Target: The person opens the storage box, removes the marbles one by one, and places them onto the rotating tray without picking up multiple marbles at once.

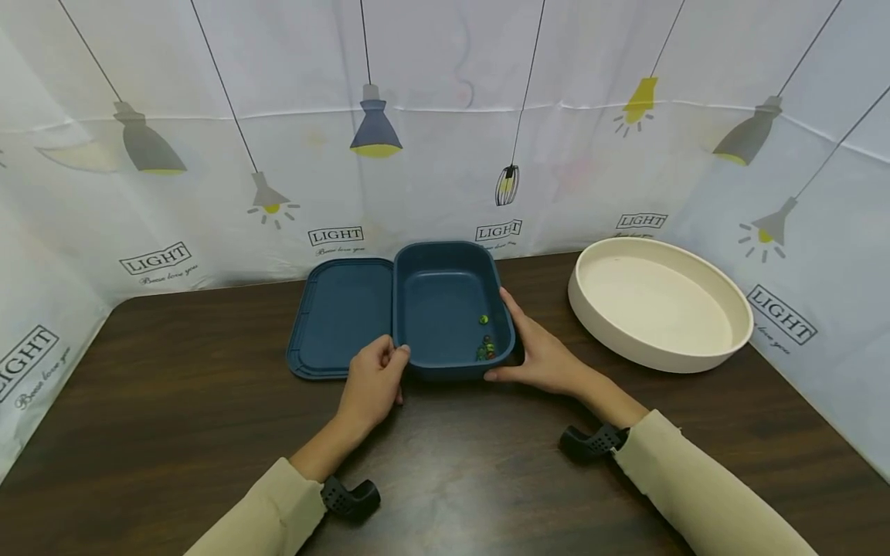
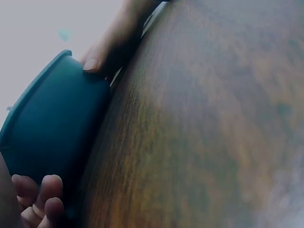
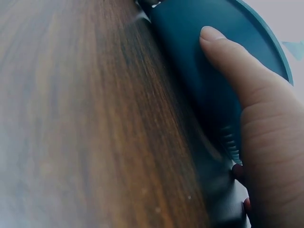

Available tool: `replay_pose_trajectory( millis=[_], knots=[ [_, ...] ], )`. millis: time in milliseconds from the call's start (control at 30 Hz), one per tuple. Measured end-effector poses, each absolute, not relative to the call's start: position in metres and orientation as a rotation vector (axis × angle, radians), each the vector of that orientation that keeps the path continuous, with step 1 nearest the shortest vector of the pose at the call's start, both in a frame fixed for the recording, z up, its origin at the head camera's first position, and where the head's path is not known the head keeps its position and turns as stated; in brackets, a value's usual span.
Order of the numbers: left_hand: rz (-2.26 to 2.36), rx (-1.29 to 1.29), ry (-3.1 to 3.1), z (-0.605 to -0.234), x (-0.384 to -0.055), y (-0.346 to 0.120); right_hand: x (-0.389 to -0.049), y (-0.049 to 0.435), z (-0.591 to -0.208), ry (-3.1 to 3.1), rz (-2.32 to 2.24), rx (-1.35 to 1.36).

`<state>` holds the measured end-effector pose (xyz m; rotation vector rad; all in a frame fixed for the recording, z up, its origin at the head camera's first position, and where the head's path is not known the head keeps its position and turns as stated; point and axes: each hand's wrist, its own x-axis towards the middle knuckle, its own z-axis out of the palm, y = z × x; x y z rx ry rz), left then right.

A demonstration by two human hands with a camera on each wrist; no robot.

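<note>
A dark blue plastic box (image 1: 445, 316) stands at the back of the table, its top uncovered. Several small green and brownish marbles (image 1: 487, 350) lie in its front right corner, one green marble slightly behind them. My right hand (image 1: 545, 359) grips that corner from outside; its thumb (image 3: 237, 61) presses the front wall and the other fingers go along the right side. At the front left corner, my left hand (image 1: 375, 378) is curled with thumb and forefinger at the rim, seeming to pinch it; the exact contact is hidden. Its other fingers (image 2: 50, 190) bend below.
Left of the box lies a flat dark blue lid (image 1: 348, 313), partly behind the left hand. A round cream tray (image 1: 660, 301) with a raised wall stands at the right. The dark wooden table (image 1: 174, 432) meets a white printed curtain (image 1: 431, 185) at the back.
</note>
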<state>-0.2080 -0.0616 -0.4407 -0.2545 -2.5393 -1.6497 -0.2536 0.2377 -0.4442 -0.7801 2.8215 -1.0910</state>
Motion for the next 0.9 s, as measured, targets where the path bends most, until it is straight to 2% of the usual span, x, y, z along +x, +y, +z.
replay_pose_trajectory(
  millis=[400, 900],
  knots=[
    [-1.492, -0.14, -2.477, -0.4343, -0.2097, -0.0638, -0.2541, 0.2347, -0.4439, 2.861, -1.065, -0.755],
    [-1.469, -0.282, -2.445, -0.4393, -0.2117, -0.0612, -0.2519, 0.2412, -0.4437, 2.811, -1.08, -0.786]
  ],
)
